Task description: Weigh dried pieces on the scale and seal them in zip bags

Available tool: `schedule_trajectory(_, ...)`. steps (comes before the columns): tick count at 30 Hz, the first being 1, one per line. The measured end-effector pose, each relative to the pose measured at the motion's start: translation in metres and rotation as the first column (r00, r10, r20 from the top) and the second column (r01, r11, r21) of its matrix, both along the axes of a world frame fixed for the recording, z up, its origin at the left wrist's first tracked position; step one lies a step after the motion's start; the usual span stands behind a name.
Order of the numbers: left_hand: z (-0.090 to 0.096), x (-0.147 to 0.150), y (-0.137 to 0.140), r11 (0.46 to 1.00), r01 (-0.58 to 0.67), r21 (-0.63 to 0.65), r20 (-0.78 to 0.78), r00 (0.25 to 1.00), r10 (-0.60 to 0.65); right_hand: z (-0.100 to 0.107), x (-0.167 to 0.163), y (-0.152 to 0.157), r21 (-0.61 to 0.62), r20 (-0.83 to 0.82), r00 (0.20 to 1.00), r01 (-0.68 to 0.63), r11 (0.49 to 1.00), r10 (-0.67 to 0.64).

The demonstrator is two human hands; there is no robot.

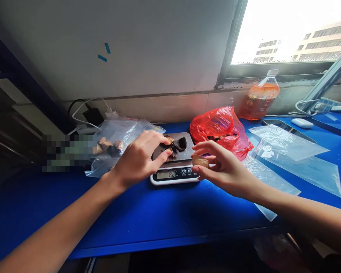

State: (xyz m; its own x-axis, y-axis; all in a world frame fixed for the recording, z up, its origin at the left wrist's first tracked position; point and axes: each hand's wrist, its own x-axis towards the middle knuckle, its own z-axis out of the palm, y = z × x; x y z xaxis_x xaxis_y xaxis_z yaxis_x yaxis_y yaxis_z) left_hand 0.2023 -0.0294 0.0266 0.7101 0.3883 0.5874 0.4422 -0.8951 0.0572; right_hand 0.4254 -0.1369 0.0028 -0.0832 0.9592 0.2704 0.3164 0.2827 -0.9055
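Here, left hand [139,157]: fingers pinching dark dried pieces [176,145] on the scale [174,175].
Right hand [221,167]: holding, seemingly, a brown nut [200,161].

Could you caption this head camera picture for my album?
Left hand touches dried pieces on a scale; right hand holds another piece.

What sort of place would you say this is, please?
Probably a small packing or weighing workbench by a window: a digital scale with dried pieces on it, clear zip bags, and a blue tabletop.
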Motion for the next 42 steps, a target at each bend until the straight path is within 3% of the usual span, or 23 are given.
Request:
schedule_trajectory(4, 0.004, 0.005, -0.025, 0.987, 0.133, 0.094, 0.002, 0.991, -0.133, 0.000, 0.000, -0.002, 0.021, 0.050, 0.998, -0.037, 0.999, 0.036)
schedule_trajectory(7, 0.002, 0.010, -0.042, 0.970, 0.227, 0.083, 0.017, 0.973, -0.229, 0.000, -0.002, -0.003, 0.160, 0.186, 0.982, -0.046, 0.986, 0.016)
schedule_trajectory(10, -0.001, 0.013, -0.051, 0.969, 0.246, -0.025, 0.069, 0.967, -0.243, -0.002, -0.004, -0.003, 0.258, 0.266, 0.963, -0.024, 0.966, -0.047)
schedule_trajectory(13, -0.001, 0.014, -0.055, 0.941, 0.193, -0.278, 0.109, 0.980, -0.169, -0.006, -0.005, -0.002, 0.375, 0.276, 0.954, 0.002, 0.927, -0.114)
schedule_trajectory(16, 0.001, 0.016, -0.059, 0.799, 0.133, -0.586, 0.131, 0.989, -0.068, -0.007, -0.005, -0.003, 0.490, 0.335, 0.928, -0.025, 0.872, -0.161)
schedule_trajectory(18, 0.002, 0.018, -0.062, 0.687, 0.145, -0.712, 0.156, 0.987, -0.047, -0.007, -0.006, -0.005, 0.535, 0.381, 0.905, -0.049, 0.843, -0.189)
schedule_trajectory(24, 0.003, 0.022, -0.063, 0.442, 0.205, -0.873, 0.214, 0.976, -0.031, -0.007, -0.008, -0.009, 0.581, 0.427, 0.883, -0.101, 0.808, -0.197)
schedule_trajectory(27, 0.001, 0.020, -0.060, 0.377, 0.263, -0.888, 0.274, 0.961, -0.025, -0.005, -0.008, -0.009, 0.583, 0.411, 0.889, -0.086, 0.808, -0.203)
schedule_trajectory(31, 0.002, 0.019, -0.055, 0.407, 0.270, -0.873, 0.300, 0.954, 0.010, -0.003, -0.008, -0.009, 0.616, 0.409, 0.891, -0.108, 0.781, -0.199)
schedule_trajectory(36, 0.011, 0.017, -0.040, 0.447, 0.296, -0.844, 0.364, 0.929, 0.071, 0.002, -0.007, -0.011, 0.709, 0.355, 0.873, -0.017, 0.705, -0.335)
schedule_trajectory(39, 0.017, 0.010, -0.020, 0.519, 0.316, -0.794, 0.466, 0.865, 0.186, 0.005, -0.002, -0.012, 0.735, 0.257, 0.901, 0.053, 0.676, -0.350)
schedule_trajectory(42, 0.018, 0.001, 0.002, 0.589, 0.290, -0.755, 0.533, 0.794, 0.292, 0.006, 0.003, -0.013, 0.720, 0.163, 0.954, 0.060, 0.691, -0.253)
